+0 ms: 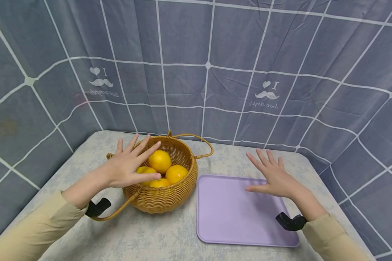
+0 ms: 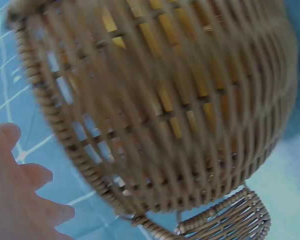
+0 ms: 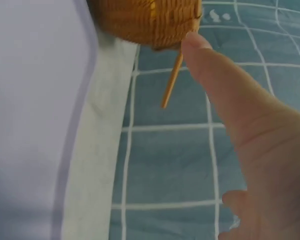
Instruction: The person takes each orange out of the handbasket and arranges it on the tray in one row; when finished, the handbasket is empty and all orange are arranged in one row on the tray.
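Wicker basket [image 3: 150, 22] beyond grip [image 3: 255, 130] and lilac tray [image 3: 30, 110]

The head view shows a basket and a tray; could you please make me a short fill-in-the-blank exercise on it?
1. ____ fruits can be seen in the basket.
2. The hand nearer the basket is the person's ____ one.
3. In this view, the tray lies to the ____ of the basket.
4. The right hand is nearer the ____ than the basket.

Missing words: four; left; right; tray.
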A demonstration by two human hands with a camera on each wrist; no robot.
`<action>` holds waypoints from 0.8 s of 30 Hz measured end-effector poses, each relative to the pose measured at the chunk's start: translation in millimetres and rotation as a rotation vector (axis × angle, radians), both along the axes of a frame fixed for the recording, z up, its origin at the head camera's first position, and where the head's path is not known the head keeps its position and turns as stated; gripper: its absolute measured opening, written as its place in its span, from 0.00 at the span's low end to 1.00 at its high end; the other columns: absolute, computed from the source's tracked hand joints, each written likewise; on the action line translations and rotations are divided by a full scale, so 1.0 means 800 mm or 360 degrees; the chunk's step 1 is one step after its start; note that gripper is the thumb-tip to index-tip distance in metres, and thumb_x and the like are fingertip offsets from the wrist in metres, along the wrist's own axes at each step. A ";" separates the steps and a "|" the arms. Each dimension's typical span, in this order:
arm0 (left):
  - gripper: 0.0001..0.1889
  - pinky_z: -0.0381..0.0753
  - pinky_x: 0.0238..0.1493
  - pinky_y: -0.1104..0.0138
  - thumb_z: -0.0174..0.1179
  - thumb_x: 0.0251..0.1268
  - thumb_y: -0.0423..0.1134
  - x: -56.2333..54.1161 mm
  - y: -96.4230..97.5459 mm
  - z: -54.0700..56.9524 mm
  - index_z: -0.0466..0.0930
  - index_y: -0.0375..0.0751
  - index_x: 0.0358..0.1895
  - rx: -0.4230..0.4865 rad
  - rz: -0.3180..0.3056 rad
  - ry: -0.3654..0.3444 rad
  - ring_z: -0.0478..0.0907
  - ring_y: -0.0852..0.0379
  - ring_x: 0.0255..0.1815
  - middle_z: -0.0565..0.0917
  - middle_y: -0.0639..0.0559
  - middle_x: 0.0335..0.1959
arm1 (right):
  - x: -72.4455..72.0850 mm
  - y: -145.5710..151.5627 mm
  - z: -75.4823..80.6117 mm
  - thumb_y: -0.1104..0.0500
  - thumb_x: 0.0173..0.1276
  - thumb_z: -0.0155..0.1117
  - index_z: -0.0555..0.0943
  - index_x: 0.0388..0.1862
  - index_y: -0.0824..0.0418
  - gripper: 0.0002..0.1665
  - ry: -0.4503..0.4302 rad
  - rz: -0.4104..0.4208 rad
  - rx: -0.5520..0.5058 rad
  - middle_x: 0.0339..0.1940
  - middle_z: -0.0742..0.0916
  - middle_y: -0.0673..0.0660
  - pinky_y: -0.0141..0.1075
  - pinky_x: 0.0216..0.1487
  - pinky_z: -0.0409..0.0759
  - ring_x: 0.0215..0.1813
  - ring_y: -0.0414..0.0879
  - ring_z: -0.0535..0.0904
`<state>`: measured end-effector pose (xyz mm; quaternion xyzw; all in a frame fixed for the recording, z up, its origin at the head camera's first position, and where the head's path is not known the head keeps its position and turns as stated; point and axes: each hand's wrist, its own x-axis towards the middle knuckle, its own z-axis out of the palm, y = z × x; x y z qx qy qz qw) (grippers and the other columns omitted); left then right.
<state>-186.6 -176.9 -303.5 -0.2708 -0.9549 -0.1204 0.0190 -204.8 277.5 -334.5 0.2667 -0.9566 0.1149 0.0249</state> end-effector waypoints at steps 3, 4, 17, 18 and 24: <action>0.44 0.24 0.59 0.34 0.46 0.62 0.68 0.005 -0.004 0.008 0.39 0.57 0.76 0.0060 0.0012 0.0015 0.25 0.40 0.73 0.36 0.45 0.75 | -0.007 -0.015 0.008 0.29 0.49 0.66 0.43 0.77 0.41 0.63 -0.0058 0.0058 -0.0074 0.76 0.45 0.60 0.67 0.62 0.30 0.73 0.62 0.30; 0.43 0.24 0.60 0.35 0.47 0.63 0.67 0.007 -0.005 0.010 0.39 0.57 0.76 0.0086 0.0015 0.0020 0.25 0.40 0.73 0.35 0.45 0.75 | -0.010 -0.021 0.011 0.29 0.49 0.66 0.43 0.77 0.41 0.63 -0.0073 0.0074 -0.0096 0.76 0.45 0.59 0.66 0.63 0.31 0.74 0.61 0.30; 0.42 0.23 0.66 0.45 0.53 0.67 0.50 0.028 -0.024 0.009 0.34 0.59 0.75 0.0663 0.0031 0.0044 0.28 0.47 0.74 0.35 0.52 0.76 | -0.037 -0.135 0.049 0.34 0.47 0.72 0.50 0.76 0.40 0.61 -0.0207 0.0384 -0.0504 0.75 0.54 0.47 0.58 0.66 0.53 0.75 0.48 0.45; 0.41 0.23 0.66 0.45 0.54 0.68 0.48 0.028 -0.027 0.007 0.35 0.59 0.75 0.0726 0.0022 0.0046 0.28 0.47 0.74 0.35 0.51 0.76 | -0.039 -0.144 0.051 0.35 0.47 0.72 0.51 0.75 0.41 0.60 -0.0220 0.0405 -0.0532 0.75 0.55 0.47 0.57 0.65 0.55 0.75 0.48 0.47; 0.36 0.24 0.66 0.46 0.51 0.69 0.40 0.028 -0.042 -0.009 0.42 0.57 0.75 0.1027 0.0019 0.0043 0.30 0.49 0.74 0.40 0.50 0.76 | -0.057 -0.201 0.065 0.42 0.49 0.75 0.59 0.73 0.43 0.53 -0.0341 0.0533 -0.0698 0.72 0.63 0.46 0.50 0.65 0.59 0.71 0.44 0.57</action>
